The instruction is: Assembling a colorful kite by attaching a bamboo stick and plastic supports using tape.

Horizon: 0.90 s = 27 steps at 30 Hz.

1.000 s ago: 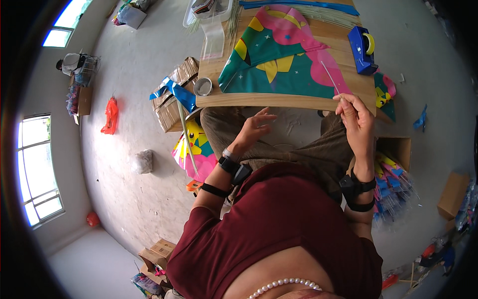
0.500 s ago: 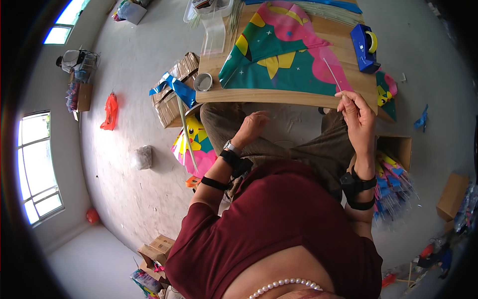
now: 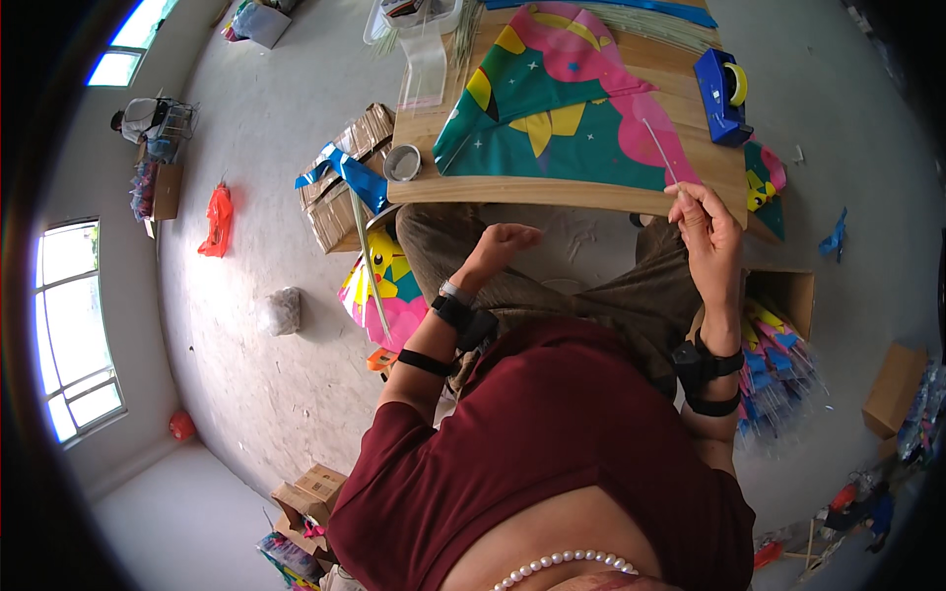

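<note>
A folded printed fabric piece (image 3: 591, 158), green, pink and yellow, lies on the wooden table (image 3: 552, 194). Along its pink right side runs a thin white rod (image 3: 660, 150). My right hand (image 3: 709, 236) is at the table's front edge, thumb and fingers pinched on the rod's near end. Over my lap, short of the table edge, my left hand (image 3: 500, 251) hangs with its fingers stretched toward the right. It touches nothing that I can see.
On the table are a blue tape dispenser (image 3: 722, 103) at right and a small round tin (image 3: 402, 163) at left. Thin sticks (image 3: 641, 22) lie along the back. Cardboard boxes (image 3: 347, 187) flank the table, and a box of printed pieces (image 3: 778, 345) stands at my right.
My left hand has shifted slightly and its fingers now point right, less blurred. The right hand still pinches the rod, whose far end has moved slightly down and right.
</note>
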### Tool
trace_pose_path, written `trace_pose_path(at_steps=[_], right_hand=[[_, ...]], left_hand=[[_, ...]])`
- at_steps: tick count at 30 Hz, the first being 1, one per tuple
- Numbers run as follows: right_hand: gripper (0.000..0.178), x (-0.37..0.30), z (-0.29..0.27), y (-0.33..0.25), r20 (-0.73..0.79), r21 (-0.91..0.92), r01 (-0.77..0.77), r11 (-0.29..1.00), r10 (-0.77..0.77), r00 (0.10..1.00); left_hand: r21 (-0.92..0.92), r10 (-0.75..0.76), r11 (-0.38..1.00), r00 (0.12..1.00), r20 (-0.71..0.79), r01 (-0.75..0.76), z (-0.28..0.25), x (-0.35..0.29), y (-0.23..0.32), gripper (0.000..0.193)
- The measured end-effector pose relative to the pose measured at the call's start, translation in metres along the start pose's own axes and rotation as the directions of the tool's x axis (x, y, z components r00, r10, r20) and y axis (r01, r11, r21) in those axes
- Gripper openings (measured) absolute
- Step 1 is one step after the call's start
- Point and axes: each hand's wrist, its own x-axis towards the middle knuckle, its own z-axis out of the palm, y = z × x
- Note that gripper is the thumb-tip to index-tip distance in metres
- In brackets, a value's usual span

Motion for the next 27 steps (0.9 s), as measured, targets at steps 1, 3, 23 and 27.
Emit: trace_pose_path(at_steps=[1,3,23,27], right_hand=[[0.021,0.000,0.000,0.000,0.002,0.001,-0.009,1.000,0.009,1.000],[0.021,0.000,0.000,0.001,-0.003,0.006,-0.008,1.000,0.008,1.000],[0.011,0.000,0.026,0.020,0.075,-0.282,0.136,0.950,-0.119,0.990],[0.017,-0.002,0.034,0.030,0.145,-0.553,0.333,0.764,-0.305,0.941]], left_hand=[[-0.183,-0.191,0.963,0.979,0.067,0.200,-0.002,-0.001,0.003,0.036],[-0.283,-0.262,0.923,0.964,0.038,0.261,0.000,-0.002,0.020,0.036],[0.199,0.254,0.956,0.946,-0.200,-0.215,0.020,-0.007,0.157,0.041],[0.787,0.745,0.509,0.636,-0.200,-0.349,0.034,-0.006,0.194,0.054]])
